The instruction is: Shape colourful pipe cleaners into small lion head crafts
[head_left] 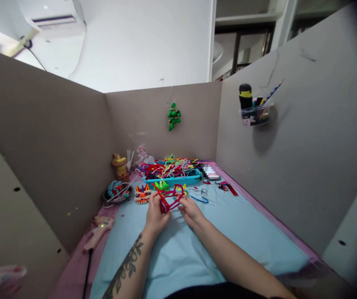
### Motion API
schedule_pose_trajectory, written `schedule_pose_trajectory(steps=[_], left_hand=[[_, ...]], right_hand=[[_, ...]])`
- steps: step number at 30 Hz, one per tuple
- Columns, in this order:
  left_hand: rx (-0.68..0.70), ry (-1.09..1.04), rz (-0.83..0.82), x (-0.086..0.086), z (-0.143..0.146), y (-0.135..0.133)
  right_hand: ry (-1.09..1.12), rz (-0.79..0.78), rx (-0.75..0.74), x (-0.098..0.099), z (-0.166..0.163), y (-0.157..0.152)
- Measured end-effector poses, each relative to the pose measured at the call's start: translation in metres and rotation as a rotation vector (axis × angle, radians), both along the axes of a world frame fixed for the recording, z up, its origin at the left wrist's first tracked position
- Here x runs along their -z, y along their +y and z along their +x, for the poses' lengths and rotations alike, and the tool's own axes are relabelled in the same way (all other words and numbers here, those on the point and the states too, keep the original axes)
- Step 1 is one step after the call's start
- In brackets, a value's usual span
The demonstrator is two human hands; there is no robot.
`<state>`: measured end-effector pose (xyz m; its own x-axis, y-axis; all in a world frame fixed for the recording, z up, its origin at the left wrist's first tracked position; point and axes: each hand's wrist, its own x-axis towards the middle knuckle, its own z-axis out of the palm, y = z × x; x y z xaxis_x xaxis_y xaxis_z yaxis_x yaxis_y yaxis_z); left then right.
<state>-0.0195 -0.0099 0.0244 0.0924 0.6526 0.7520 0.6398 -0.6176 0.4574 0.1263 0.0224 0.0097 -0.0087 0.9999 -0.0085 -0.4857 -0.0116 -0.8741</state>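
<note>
My left hand [157,215] is closed on a bundle of red and magenta pipe cleaners [171,200], bent into an angular open shape. At its right side, the fingertips of my right hand [191,211] pinch a magenta part of the same piece. Both hands are raised a little over the light blue cloth [178,257]. Just behind them lie a green pipe-cleaner figure [162,185] and an orange and cream beaded-looking piece [142,194]. Small scissors [202,192] and a blue bent pipe cleaner [200,199] are to the right.
A blue tray [172,181] heaped with colourful pipe cleaners stands behind. On the left are a dark bowl [118,195], a brown-lidded jar [121,168] and a pink glue gun [99,232] with its cord. A phone [211,172] lies back right. Grey partitions [162,124] enclose the table.
</note>
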Motion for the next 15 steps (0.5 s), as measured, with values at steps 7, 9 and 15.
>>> schedule_pose_trajectory(steps=[7,9,15], left_hand=[[-0.132,0.145,0.060,-0.001,0.012,-0.007],[-0.153,0.162,0.064,-0.002,0.014,-0.008],[-0.068,-0.008,0.007,0.006,0.006,0.002]], right_hand=[[0.265,-0.037,-0.015,0.013,-0.008,0.002],[0.359,-0.059,-0.030,0.011,-0.007,0.002],[0.311,-0.072,-0.053,-0.006,0.006,0.001]])
